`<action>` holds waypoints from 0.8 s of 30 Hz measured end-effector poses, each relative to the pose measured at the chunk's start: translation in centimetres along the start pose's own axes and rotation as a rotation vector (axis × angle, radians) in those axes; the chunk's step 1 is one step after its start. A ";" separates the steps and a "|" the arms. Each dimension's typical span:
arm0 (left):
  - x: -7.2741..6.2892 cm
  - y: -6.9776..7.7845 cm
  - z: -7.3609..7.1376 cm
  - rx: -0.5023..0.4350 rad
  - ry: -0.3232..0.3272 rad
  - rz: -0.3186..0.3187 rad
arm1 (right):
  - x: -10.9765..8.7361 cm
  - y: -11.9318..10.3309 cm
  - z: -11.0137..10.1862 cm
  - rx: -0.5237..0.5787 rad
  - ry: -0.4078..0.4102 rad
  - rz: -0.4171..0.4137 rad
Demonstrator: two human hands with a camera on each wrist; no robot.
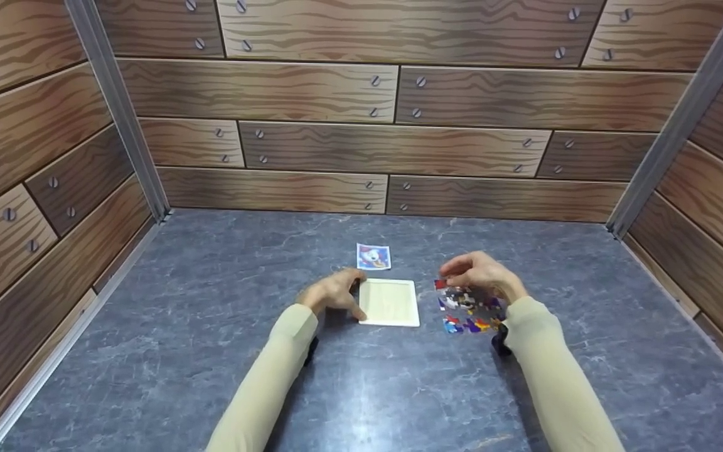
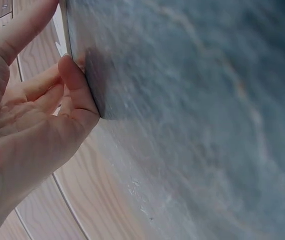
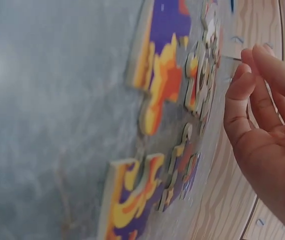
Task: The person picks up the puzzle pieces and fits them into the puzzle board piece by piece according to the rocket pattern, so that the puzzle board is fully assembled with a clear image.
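Observation:
A pale, shallow puzzle tray (image 1: 390, 302) lies flat on the table with a bare inside. My left hand (image 1: 335, 292) holds its left side, thumb at the near corner and fingers at the far one; in the left wrist view the tray shows only as a thin edge. Colourful jigsaw pieces (image 1: 476, 325) lie spread to the right of the tray. Over their far side hovers my right hand (image 1: 479, 274), its fingers (image 3: 238, 102) loosely bent and nothing visible between them. A red puzzle piece (image 1: 440, 284) lies just below those fingertips.
Beyond the tray lies a small printed picture card (image 1: 373, 257) on the marbled grey table (image 1: 223, 276). Wood-patterned walls (image 1: 311, 147) enclose the table at the back and both sides, with metal posts (image 1: 675, 119) at the corners.

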State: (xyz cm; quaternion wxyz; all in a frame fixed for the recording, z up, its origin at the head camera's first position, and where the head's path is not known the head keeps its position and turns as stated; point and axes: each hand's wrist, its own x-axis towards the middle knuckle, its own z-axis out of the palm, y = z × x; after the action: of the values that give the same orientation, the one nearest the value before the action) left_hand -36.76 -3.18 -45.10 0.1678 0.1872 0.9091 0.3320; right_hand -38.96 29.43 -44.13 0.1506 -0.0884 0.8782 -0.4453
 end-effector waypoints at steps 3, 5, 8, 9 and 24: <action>-0.1 -0.1 0.0 -0.006 -0.001 -0.005 | 0.2 -0.1 0.0 -0.034 -0.014 -0.005; -0.1 -0.2 0.0 -0.011 0.000 -0.015 | 0.4 -0.2 0.1 -0.071 -0.026 -0.025; -0.1 -0.2 -0.1 -0.010 -0.001 -0.031 | 0.8 -0.2 0.2 -0.104 -0.029 -0.046; -0.1 -0.1 -0.1 -0.006 -0.003 -0.035 | 0.9 -0.3 0.2 -0.110 -0.030 -0.050; 0.2 0.3 -0.1 0.040 -0.018 -0.048 | 2.0 -0.5 0.1 -0.215 -0.127 -0.095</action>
State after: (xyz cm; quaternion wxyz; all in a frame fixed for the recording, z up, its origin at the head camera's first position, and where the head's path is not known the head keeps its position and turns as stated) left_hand -36.92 -2.92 -44.91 0.1804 0.1716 0.9182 0.3081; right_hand -40.82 28.44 -44.14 0.1743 -0.1734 0.9045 -0.3486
